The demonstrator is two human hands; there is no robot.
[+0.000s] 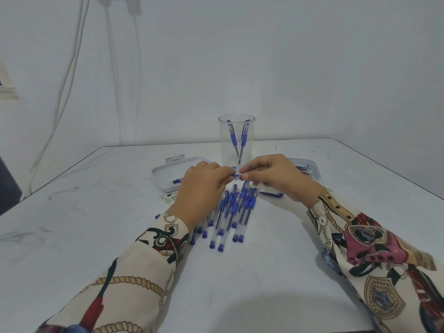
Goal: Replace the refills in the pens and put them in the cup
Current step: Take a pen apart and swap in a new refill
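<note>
Both hands meet over the table in front of a clear cup (236, 150) that holds two blue pens. My left hand (201, 188) grips the blue grip end of a pen (235, 176). My right hand (276, 176) pinches the pen's metal tip section. Most of this pen is hidden by my fingers. Below the hands lies a pile of several clear pens with blue grips and caps (230, 212). A loose blue cap (271, 194) lies under my right hand.
A white tray (168, 175) at the left holds a few blue parts. Another white tray (310, 169) behind my right hand holds refills. A small printed paper scrap (167, 198) lies left of my left hand. Cables hang down the wall at left.
</note>
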